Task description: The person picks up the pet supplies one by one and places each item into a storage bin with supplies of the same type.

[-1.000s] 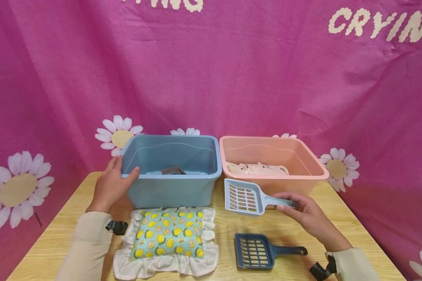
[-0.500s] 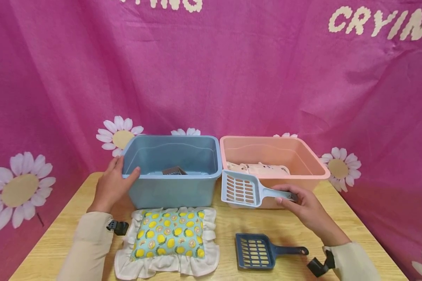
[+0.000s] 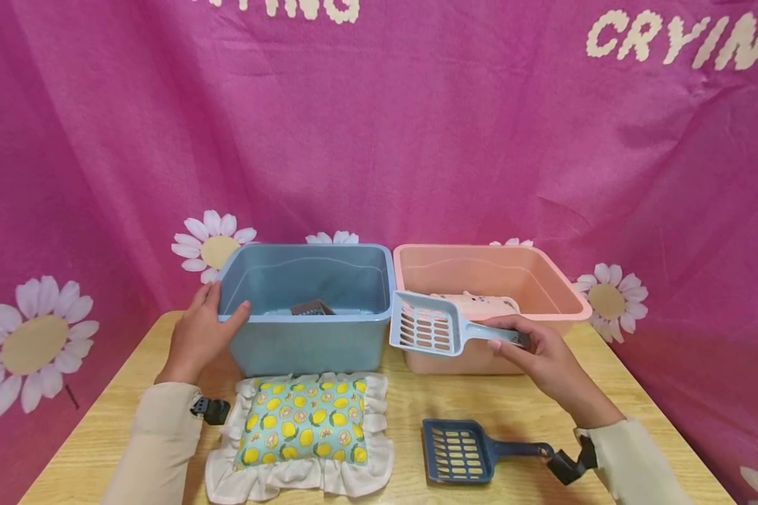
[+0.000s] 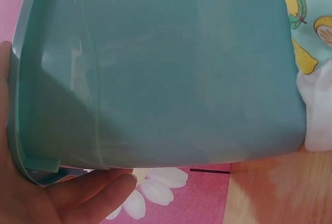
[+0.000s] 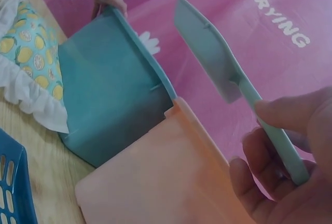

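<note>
A light blue litter scoop (image 3: 426,324) with a slotted head hangs in front of the two bins. My right hand (image 3: 540,365) grips its handle, thumb on the near side and fingers curled around, as the right wrist view (image 5: 282,151) also shows. On the left, my left hand (image 3: 198,333) rests against the corner of the blue bin (image 3: 309,347), its thumb at the front rim and fairly straight fingers along the outer side. Inside that bin lies a grey-brown slotted scoop (image 3: 312,307), partly hidden. The pink bin (image 3: 467,354) holds a pale patterned cloth item (image 3: 480,305).
A lemon-print cushion (image 3: 303,424) with white ruffles lies before the blue bin. To its right, a dark blue litter scoop (image 3: 457,452) lies flat on the wooden table (image 3: 366,495). Behind the bins hangs a magenta curtain (image 3: 379,140) with daisies.
My right hand has raised the light blue scoop and shifted it slightly left, its head now overlapping the pink bin's front rim. My left hand stays at the blue bin.
</note>
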`<state>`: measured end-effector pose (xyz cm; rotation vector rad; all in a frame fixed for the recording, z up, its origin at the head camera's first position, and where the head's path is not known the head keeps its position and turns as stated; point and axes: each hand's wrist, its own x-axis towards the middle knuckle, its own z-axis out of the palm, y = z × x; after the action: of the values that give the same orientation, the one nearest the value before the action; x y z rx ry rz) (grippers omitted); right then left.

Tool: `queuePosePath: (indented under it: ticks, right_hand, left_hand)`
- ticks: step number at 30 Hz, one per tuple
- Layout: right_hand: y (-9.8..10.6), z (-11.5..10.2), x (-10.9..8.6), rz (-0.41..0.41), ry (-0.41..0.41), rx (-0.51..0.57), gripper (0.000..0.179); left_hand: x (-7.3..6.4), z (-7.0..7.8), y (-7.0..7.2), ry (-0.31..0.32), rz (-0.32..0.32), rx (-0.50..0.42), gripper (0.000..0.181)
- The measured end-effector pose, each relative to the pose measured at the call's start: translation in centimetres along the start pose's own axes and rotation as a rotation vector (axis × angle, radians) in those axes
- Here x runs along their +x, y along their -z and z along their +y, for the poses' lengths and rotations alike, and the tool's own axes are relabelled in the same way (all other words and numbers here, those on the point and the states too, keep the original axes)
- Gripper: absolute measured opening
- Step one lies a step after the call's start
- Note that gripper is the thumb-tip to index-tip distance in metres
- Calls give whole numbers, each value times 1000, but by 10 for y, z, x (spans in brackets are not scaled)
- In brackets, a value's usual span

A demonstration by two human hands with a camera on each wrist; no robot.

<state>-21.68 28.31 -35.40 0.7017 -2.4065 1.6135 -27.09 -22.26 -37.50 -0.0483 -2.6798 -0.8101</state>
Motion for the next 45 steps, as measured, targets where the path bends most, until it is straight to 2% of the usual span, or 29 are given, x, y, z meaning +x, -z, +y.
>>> queuePosePath:
  ticks: [3, 8, 18, 25, 38, 45]
  right_hand:
    - [-1, -2, 3, 20, 3, -15, 30]
    - [-4, -5, 11, 39, -3, -14, 29]
    - [-3, -6, 18, 37, 13, -11, 29]
    - [-4, -12, 26, 45, 18, -35, 31]
    - [-16, -9, 35, 37, 53, 15, 30]
    - [-22, -14, 50, 43, 42, 5, 30]
  left_hand:
    - [0, -1, 0, 5, -9, 0, 85]
    - [1, 0, 1, -2, 18, 6, 83]
    - [0, 1, -1, -17, 21, 12, 83]
    - [1, 1, 0, 3, 3, 3, 84]
    - [-3, -1, -4, 1, 0, 11, 84]
    - [-1, 0, -3, -4, 29, 11, 82]
